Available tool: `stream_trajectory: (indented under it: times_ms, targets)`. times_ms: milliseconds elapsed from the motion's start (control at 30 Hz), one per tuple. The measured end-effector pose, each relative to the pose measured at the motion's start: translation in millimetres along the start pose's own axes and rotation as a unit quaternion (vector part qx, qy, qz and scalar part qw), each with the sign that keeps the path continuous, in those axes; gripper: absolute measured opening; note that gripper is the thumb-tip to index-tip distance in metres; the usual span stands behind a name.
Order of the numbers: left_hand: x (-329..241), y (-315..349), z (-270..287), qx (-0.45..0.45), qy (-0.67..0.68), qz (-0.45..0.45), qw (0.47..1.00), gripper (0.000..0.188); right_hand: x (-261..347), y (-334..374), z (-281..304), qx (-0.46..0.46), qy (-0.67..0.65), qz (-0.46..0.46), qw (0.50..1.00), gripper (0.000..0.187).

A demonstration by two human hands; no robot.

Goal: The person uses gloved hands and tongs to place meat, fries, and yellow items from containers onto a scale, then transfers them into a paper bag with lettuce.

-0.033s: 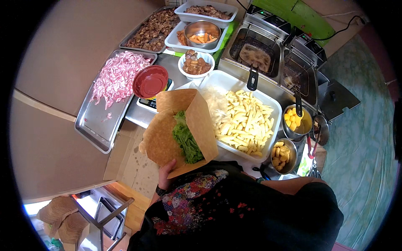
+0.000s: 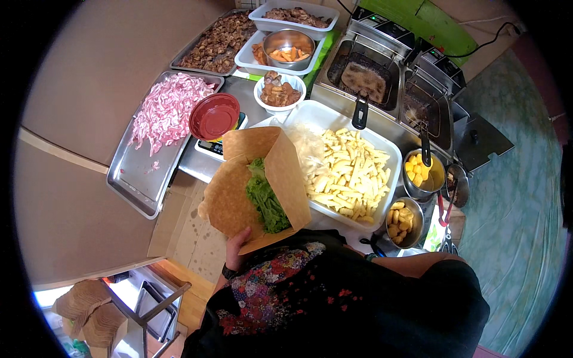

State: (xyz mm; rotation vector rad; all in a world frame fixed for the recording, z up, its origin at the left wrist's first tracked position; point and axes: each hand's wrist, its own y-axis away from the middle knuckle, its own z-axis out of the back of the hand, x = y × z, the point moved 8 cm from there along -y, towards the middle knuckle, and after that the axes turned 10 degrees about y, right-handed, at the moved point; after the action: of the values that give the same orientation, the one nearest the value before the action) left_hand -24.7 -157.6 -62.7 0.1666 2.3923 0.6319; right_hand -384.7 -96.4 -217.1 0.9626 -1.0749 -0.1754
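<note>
My left hand (image 2: 236,244) grips the near edge of an opened brown paper takeaway box (image 2: 291,179), the thumb over its rim. Green leaf lettuce (image 2: 265,200) lies inside the tilted box. Of my right arm I see the forearm (image 2: 412,264) and a bracelet at the wrist; the hand itself is hidden by my dark clothing. Just beyond the box is a white tub (image 2: 391,173) of pale cut fries (image 2: 352,173), with a clear plastic bag (image 2: 307,146) at its left side. A dark red bowl (image 2: 215,116) sits on a kitchen scale (image 2: 210,148) to the left.
Metal trays hold sliced pink onions (image 2: 164,107) and browned meat pieces (image 2: 221,42). A white bowl of meat (image 2: 280,92) stands behind the box. Deep fryers (image 2: 394,77) are at the back right, near pots of yellow chunks (image 2: 418,170) and nuggets (image 2: 400,224). Stacked paper boxes (image 2: 89,310) are lower left.
</note>
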Motion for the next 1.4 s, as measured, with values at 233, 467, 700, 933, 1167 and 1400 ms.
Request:
stream_trajectory:
  times_ms: [233, 467, 700, 933, 1167, 1400]
  targets:
    - [1.2, 0.5, 1.7, -0.007, 0.000, 0.016, 1.000, 0.032, 3.1, 3.2, -2.9, 0.035, -0.004, -0.056, 0.998, 0.060]
    - [2.8, -2.5, 2.7, 0.007, 0.034, 0.003, 0.999, 0.033, -14.9, -12.1, 2.7, -0.020, 0.022, -0.013, 0.999, 0.058]
    - [4.7, -1.5, 0.1, 0.006, 0.050, 0.014, 0.999, 0.032, -4.2, -4.3, 4.1, 0.003, 0.052, -0.007, 0.999, 0.063]
    - [6.7, 2.2, 3.7, -0.009, 0.047, 0.039, 0.998, 0.032, 2.0, -0.9, 3.4, 0.014, 0.083, 0.000, 0.996, 0.067]
    - [4.0, 5.6, 3.9, -0.029, 0.014, 0.037, 0.999, 0.031, 2.4, 2.8, 3.0, 0.015, 0.031, -0.048, 0.998, 0.067]
    - [5.6, 4.2, 9.3, -0.032, 0.000, 0.042, 0.999, 0.030, -2.6, -0.1, 2.5, 0.017, 0.012, -0.050, 0.999, 0.067]
